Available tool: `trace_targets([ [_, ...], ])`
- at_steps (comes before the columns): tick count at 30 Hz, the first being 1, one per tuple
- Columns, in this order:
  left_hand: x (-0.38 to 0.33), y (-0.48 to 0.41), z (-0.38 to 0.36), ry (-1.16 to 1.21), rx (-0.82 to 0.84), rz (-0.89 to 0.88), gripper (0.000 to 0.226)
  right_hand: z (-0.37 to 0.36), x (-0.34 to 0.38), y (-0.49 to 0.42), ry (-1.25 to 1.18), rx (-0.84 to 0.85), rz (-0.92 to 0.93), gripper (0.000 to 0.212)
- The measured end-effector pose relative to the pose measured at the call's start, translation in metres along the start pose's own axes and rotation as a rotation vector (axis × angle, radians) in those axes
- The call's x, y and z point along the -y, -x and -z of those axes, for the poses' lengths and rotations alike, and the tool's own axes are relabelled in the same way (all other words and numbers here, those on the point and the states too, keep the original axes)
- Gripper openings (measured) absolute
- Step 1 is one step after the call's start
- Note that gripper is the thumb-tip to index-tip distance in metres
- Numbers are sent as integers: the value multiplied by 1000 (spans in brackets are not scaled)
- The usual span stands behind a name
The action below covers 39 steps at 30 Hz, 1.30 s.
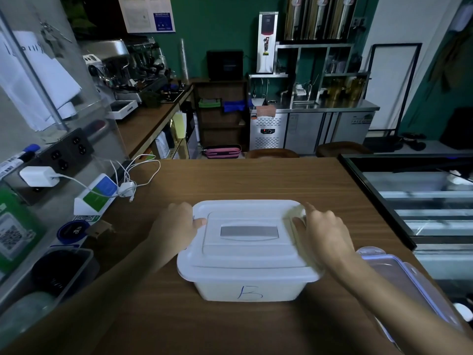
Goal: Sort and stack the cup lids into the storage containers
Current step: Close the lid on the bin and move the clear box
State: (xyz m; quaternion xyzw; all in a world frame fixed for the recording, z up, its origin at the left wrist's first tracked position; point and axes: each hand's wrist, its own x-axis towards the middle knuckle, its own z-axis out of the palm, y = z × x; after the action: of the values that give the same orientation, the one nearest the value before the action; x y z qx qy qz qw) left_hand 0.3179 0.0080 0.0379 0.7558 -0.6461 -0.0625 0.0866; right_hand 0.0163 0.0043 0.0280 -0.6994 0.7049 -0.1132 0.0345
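A white plastic storage container (pixel 247 288) marked with a blue "B" stands on the wooden counter, closed by its white lid (pixel 245 252) with a grey handle inset. My left hand (pixel 176 226) grips the lid's left edge, thumb on top. My right hand (pixel 323 233) grips the lid's right edge, thumb on top and fingers curled over the rim. A second clear container with a blue-trimmed snap lid (pixel 409 280) lies at the right, partly behind my right forearm. No loose cup lids are visible.
A clear bin holding dark lids (pixel 61 272) sits at the left edge. A charger, white cables (pixel 133 175) and a small stand lie at the back left. A glass display case (pixel 422 201) borders the counter on the right.
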Motion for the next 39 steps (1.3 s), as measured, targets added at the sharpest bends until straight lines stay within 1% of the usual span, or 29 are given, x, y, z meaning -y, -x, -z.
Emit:
trace_targets([
  [2, -1, 8, -1, -77, -32, -26, 46, -1, -6, 1, -97, 7, 15, 31],
  [3, -3, 13, -3, -137, -52, -40, 39, -2, -8, 1, -165, 31, 23, 29],
  [4, -5, 16, -5, -178, -71, -64, 37, -3, -10, 1, -238, 59, 38, 32],
  [5, -7, 18, -7, -185, -68, -104, 45, -5, -13, 0, -292, 94, 60, 40],
  [7, -10, 21, -11, -85, 8, -225, 62, -10, -18, -1, -350, 158, 133, 58],
  [9, -11, 22, -15, -6, 100, -321, 70, -12, -20, 0, -387, 230, 260, 70],
  [10, -10, 21, -18, 4, 134, -342, 73, -13, -20, 1, -399, 259, 290, 76],
  [12, -9, 22, -25, 0, 152, -353, 84, -14, -17, 5, -362, 307, 275, 89],
  [14, -7, 23, -32, -6, 131, -369, 106, -14, -13, 7, -260, 284, 272, 98],
  [15, -5, 21, -34, -15, 125, -374, 110, -15, -11, 7, -227, 266, 270, 101],
  [18, -2, 13, -36, -4, 109, -384, 97, -19, -8, 6, -205, 248, 251, 102],
  [20, -1, 6, -34, 18, 109, -394, 94, -19, -4, 5, -199, 243, 240, 100],
  [25, -3, -17, -32, 38, 112, -358, 77, -9, 6, -19, -193, 288, 218, 100],
  [30, -3, -22, -34, 53, 112, -363, 76, -12, 5, -23, -191, 287, 227, 99],
  [32, -2, -23, -31, 91, 127, -360, 77, -11, 4, -22, -144, 273, 243, 98],
  [34, -3, -21, -24, 184, 127, -359, 77, -7, 5, -25, -77, 265, 267, 99],
  [36, 1, -15, -18, 323, 77, -338, 75, -1, 9, -28, -66, 227, 328, 101],
  [37, 6, -10, -15, 369, 30, -324, 75, 2, 15, -26, -96, 202, 377, 102],
  [39, 22, 3, -11, 345, -58, -293, 76, 6, 33, -20, -199, 171, 494, 97],
])
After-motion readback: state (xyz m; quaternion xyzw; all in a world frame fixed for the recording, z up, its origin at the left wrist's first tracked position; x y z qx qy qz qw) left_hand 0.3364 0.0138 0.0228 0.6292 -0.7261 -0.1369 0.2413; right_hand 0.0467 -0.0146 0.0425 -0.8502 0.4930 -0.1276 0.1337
